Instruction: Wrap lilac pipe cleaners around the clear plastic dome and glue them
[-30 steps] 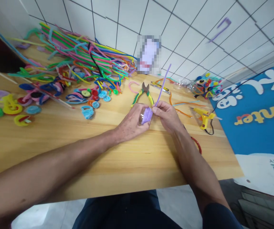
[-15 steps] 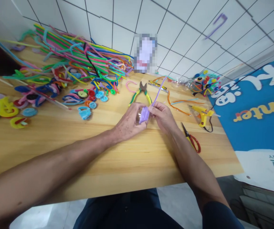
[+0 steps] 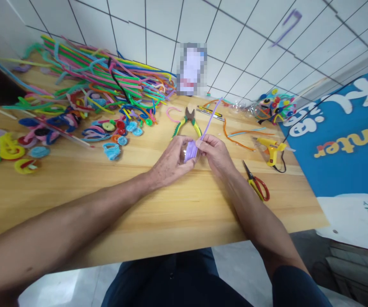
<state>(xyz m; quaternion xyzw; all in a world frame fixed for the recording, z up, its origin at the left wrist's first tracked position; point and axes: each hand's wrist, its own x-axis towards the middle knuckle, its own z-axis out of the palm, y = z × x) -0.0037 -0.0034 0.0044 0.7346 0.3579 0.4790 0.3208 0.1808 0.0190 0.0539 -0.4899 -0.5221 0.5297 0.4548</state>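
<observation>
Between my hands is a small clear, rounded piece with purple pipe cleaner laid in side-by-side rows over it. My left hand is closed around this wrapped piece, thumb below and fingers above. With thumb and forefinger, my right hand pinches the purple strand at the piece's right edge. The strand's loose end sticks up and to the right. Just beyond my hands lie diagonal pliers with green and yellow handles, jaws parted.
Many coloured pipe cleaners heap at the back left, with coiled shapes in front. A phone leans on the tiled wall. On the right lie scissors, a yellow glue gun, a utility knife and orange pipe cleaners.
The view has shifted slightly. Both hands keep the same hold on the wrapped piece and the purple strand, with little visible movement between them.
</observation>
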